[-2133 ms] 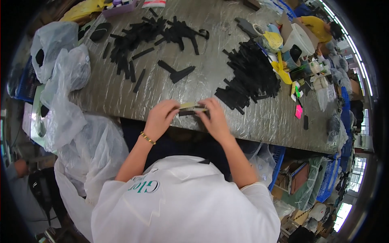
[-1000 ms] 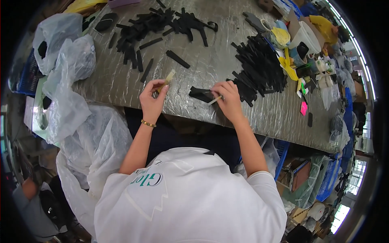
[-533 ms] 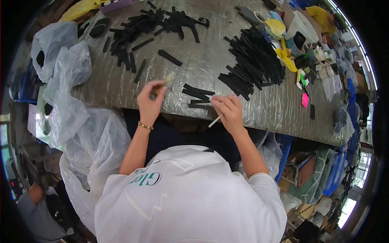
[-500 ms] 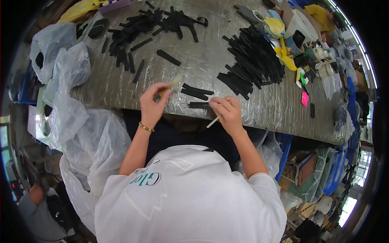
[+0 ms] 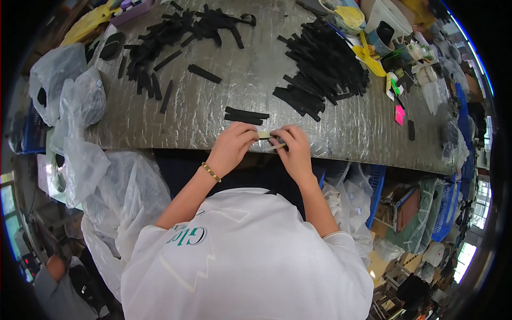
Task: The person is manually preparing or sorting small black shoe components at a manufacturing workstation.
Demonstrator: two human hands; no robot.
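Note:
My left hand (image 5: 232, 145) is closed with its fingertips on one end of a short pale yellowish strip (image 5: 264, 135) at the table's near edge. At the strip's other end is my right hand (image 5: 294, 152), its fingers bent around a thin whitish stick (image 5: 277, 146), perhaps a marking pencil. A dark edge shows under the pale strip; the fingers hide most of what lies there. Just beyond my left hand, two black fabric strips (image 5: 247, 114) lie side by side. A single black strip (image 5: 205, 73) rests farther off to the left.
A loose heap of black strips (image 5: 160, 40) spreads over the far left of the table. A denser pile (image 5: 328, 64) lies at right, beside tubs, a yellow cloth (image 5: 369, 61) and a pink tag (image 5: 399, 115). Clear plastic bags (image 5: 125, 186) hang at the left edge.
My left hand has come down and right with the pale strip, now low at the table edge by my right hand. The black strip my right hand touched is now mostly covered.

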